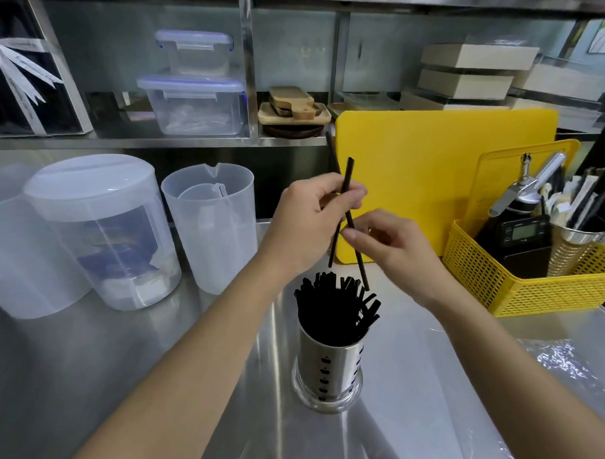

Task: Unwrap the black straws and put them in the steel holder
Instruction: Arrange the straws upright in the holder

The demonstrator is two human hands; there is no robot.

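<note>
A steel holder (328,369) with punched holes stands on the steel counter, packed with several black straws (334,307). Above it my left hand (304,222) grips two loose black straws (347,183) that cross each other; their lower ends hang just over the holder. My right hand (391,247) is right beside them, its thumb and forefinger pinching one of the two straws near the crossing. No wrapper shows on these two straws.
A yellow cutting board (445,148) leans behind the hands. A yellow mesh basket (536,283) with tools stands at the right. Clear plastic jugs (208,225) and a lidded jar (102,229) stand at the left. Crinkled clear plastic (566,361) lies at the right front.
</note>
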